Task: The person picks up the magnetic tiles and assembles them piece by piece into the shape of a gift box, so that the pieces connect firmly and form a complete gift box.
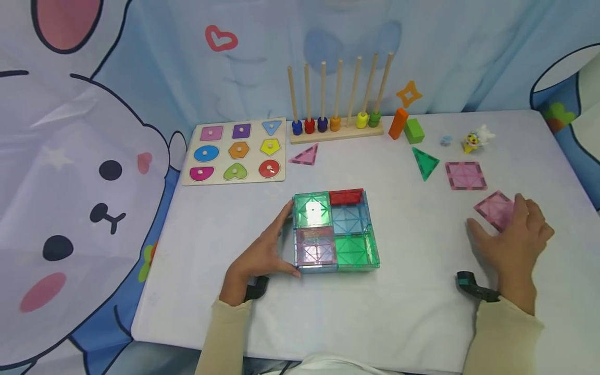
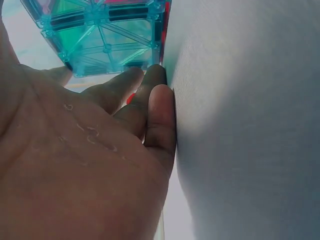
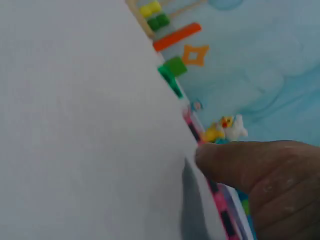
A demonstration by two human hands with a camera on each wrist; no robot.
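A low box of see-through magnetic tiles (image 1: pixel 316 245) stands mid-table, with green, blue, pink and red squares. My left hand (image 1: pixel 267 252) spans its left side, thumb at the near corner and fingertips at the far one. In the left wrist view, the fingers (image 2: pixel 161 112) stretch toward the box's blue wall (image 2: pixel 125 47). At the right, my right hand (image 1: pixel 513 242) reaches over a pink square tile (image 1: pixel 496 209), thumb and fingers spread apart. The hand hides part of that tile. The right wrist view shows the thumb (image 3: pixel 225 160) beside a pink tile edge (image 3: pixel 220 202).
Behind the box lie a shape puzzle board (image 1: pixel 220 178), a pink triangle tile (image 1: pixel 307 155) and a peg stand (image 1: pixel 335 135). Farther right are an orange block (image 1: pixel 398 124), a green block (image 1: pixel 414 130), a green triangle tile (image 1: pixel 425 163), another pink square tile (image 1: pixel 466 176) and a small yellow figure (image 1: pixel 471 141).
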